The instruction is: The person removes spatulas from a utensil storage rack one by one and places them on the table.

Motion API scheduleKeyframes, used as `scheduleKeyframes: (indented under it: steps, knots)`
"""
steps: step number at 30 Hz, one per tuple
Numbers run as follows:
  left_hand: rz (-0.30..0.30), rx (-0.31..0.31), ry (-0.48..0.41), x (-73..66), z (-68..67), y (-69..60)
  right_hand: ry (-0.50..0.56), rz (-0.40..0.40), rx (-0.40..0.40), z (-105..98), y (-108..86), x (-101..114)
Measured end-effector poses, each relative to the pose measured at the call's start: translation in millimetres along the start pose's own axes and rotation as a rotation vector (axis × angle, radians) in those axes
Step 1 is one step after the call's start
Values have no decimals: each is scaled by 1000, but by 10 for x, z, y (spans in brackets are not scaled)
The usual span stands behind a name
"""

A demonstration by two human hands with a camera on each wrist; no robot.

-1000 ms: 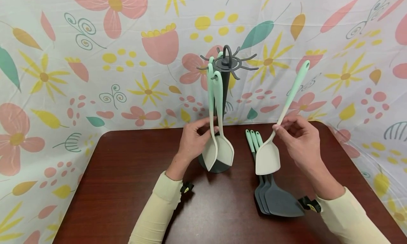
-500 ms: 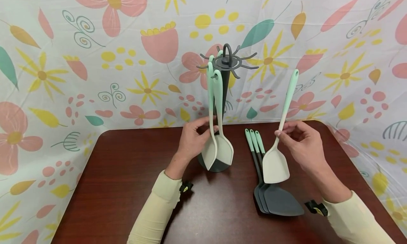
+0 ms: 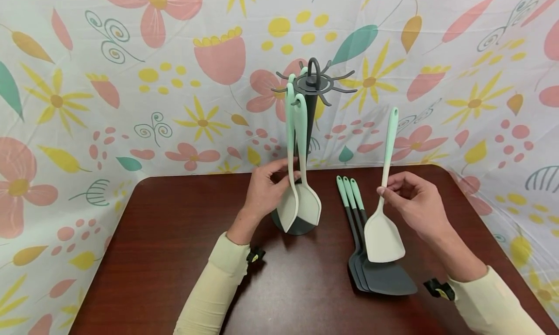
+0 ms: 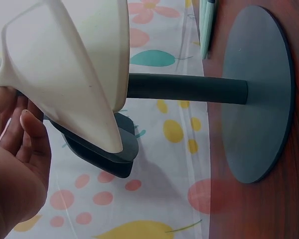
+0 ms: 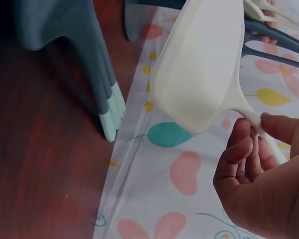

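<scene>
My right hand (image 3: 417, 206) pinches the neck of a cream spatula (image 3: 384, 238) with a mint handle. The spatula is upright, its blade down, in front of a stack of grey spatulas (image 3: 388, 279) on the table. My left hand (image 3: 264, 194) is at the dark utensil rack (image 3: 310, 116), thumb and fingers about the neck of a hanging cream spatula (image 3: 287, 213). Beside that one hangs another cream spatula (image 3: 309, 206). Behind them, dark grey blades (image 4: 102, 154) show in the left wrist view. The cream blades partly hide my left fingertips.
The dark wooden table (image 3: 174, 257) extends to both sides and in front. A floral cloth (image 3: 174, 82) hangs right behind it. Hooks (image 3: 342, 76) stick out around the rack's top, and its round base (image 4: 264, 129) rests on the table.
My right hand has moved slightly down and right. The spatula in it has come down and turned more upright, with its handle top shifting left. My left hand stays put.
</scene>
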State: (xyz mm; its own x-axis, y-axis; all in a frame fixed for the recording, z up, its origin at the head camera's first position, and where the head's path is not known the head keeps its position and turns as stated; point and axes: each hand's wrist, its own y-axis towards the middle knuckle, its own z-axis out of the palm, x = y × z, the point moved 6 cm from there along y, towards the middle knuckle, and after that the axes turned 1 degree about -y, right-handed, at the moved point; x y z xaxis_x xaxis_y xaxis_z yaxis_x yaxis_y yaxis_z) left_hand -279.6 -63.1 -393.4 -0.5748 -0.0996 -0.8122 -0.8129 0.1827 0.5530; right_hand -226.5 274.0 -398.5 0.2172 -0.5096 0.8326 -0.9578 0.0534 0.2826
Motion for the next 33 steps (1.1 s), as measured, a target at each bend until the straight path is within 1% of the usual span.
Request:
scheduleKeyframes:
  steps: [17,24,28,33]
  knots:
    - [16,-4,-21,7,10,3,-94,64,117,36,-118,-221]
    - [7,-3,-7,8,12,-4,-74,72,165,58,-147,-302]
    - [5,-1,0,8,8,-5,-82,85,193,72,-184,-324]
    - [10,0,4,-1,3,-1,-96,129,232,86,-224,-362]
